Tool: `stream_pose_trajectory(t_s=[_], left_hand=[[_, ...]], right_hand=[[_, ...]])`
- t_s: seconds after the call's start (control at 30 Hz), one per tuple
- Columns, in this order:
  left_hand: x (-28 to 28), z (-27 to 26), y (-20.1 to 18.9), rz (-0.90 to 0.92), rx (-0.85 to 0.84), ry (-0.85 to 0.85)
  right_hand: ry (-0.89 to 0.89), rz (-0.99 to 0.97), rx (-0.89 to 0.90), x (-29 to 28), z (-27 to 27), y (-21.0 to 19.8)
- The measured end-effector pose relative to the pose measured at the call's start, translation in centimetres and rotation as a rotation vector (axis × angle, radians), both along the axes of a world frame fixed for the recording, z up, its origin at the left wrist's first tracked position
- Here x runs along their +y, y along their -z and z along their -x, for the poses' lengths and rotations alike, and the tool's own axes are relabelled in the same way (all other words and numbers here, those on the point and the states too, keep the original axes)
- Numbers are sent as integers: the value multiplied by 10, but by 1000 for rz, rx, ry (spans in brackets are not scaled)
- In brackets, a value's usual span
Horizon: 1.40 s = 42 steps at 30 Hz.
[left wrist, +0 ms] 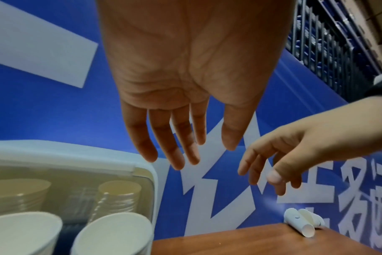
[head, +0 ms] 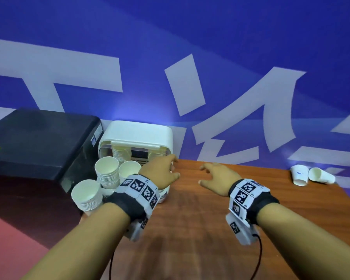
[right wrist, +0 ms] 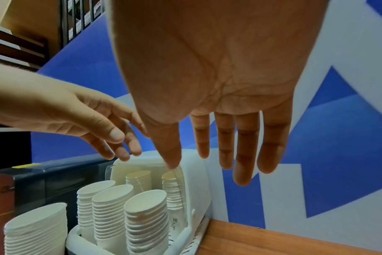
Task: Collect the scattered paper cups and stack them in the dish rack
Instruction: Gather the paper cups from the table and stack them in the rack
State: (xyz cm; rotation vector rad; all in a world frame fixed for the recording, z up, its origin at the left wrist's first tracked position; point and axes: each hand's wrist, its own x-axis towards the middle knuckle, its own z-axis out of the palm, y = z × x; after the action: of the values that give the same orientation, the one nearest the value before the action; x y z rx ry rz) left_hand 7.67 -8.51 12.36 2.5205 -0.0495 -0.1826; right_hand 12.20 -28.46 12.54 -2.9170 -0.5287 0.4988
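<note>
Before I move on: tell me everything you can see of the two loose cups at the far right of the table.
The two loose cups are plain white paper, one bearing a small blue mark. Both lie tipped on their sides, side by side and apparently touching, at the far right corner of the wooden table, by the blue wall. They look empty and undented. Neither hand touches them; the right hand hovers well short of them, fingers spread.

Both bare forearms wear black wristbands (head: 127,205) wrapped with white blocks printed in black square markers (head: 243,194), each carrying a white camera unit (head: 241,231) beneath, from which a thin black cable (head: 258,257) trails.
</note>
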Motion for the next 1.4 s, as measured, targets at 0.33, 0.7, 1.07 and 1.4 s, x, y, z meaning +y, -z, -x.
stream_pose_trajectory(t_s=[0.33, 0.7, 1.07, 1.4], left_hand=[[-171, -1, -11, -36, -5, 15], [-305, -3, 9, 18, 80, 11], [-356, -75, 21, 135, 86, 59], [-436, -132, 35, 75, 129, -2]], right_hand=[[54, 8, -14, -183, 17, -6], [101, 0, 55, -322, 11, 13], [182, 42, 81, -370, -24, 14], [185, 12, 122, -461, -94, 30]])
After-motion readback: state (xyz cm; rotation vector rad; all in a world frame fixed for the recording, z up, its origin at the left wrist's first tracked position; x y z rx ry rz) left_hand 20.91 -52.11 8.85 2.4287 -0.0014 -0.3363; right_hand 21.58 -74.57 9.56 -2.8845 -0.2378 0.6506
